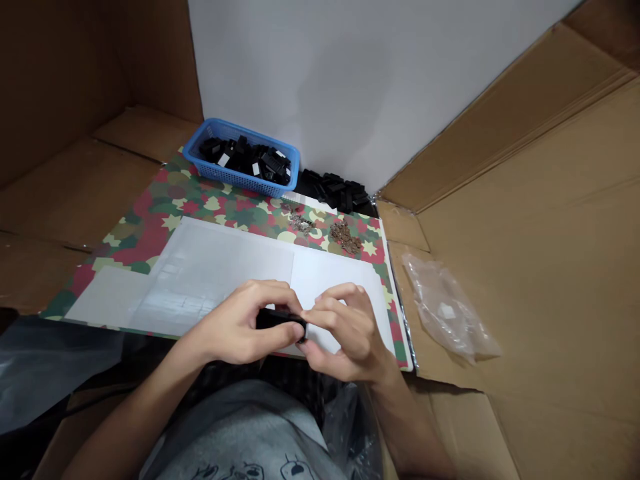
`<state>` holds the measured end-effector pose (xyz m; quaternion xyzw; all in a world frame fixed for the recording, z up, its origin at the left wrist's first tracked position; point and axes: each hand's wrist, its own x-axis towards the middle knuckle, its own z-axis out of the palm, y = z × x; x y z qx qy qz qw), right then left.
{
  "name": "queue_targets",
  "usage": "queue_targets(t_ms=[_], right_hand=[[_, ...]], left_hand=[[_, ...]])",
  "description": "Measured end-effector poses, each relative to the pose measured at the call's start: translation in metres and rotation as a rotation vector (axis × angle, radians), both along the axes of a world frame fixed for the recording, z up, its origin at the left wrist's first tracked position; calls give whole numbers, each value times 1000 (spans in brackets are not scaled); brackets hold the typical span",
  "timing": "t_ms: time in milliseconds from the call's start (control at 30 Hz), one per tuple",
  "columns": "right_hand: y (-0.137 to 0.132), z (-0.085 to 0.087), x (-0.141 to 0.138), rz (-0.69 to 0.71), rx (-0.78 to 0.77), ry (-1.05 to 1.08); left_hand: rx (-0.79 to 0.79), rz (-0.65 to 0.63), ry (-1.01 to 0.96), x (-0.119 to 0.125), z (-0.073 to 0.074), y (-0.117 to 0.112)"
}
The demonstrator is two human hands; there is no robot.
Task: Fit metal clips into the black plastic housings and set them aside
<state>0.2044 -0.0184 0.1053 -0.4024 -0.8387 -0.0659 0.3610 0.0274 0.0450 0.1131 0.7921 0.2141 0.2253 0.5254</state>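
A small black plastic case is gripped in my left hand, thumb along its near side and fingers over the far side. My right hand meets it at the right end, where thumb and forefinger pinch; whatever small part they may hold there is hidden by the fingertips. Both hands hover over the near edge of a white sheet on the camouflage-patterned board. Beyond them lie a pile of small silvery metal parts and a pile of brownish metal parts.
A blue basket full of black plastic pieces stands at the back left. More black pieces are heaped beside it against the white wall. A clear plastic bag lies on the cardboard at right.
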Motion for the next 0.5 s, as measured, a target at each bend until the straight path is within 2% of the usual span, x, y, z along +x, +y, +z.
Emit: queue_targets(t_ms=[267, 500], right_hand=[[0, 0, -1, -5, 7, -14], [-1, 1, -3, -1, -5, -19]], left_hand=[[-40, -36, -39, -2, -2, 1], [-147, -69, -56, -3, -5, 3]])
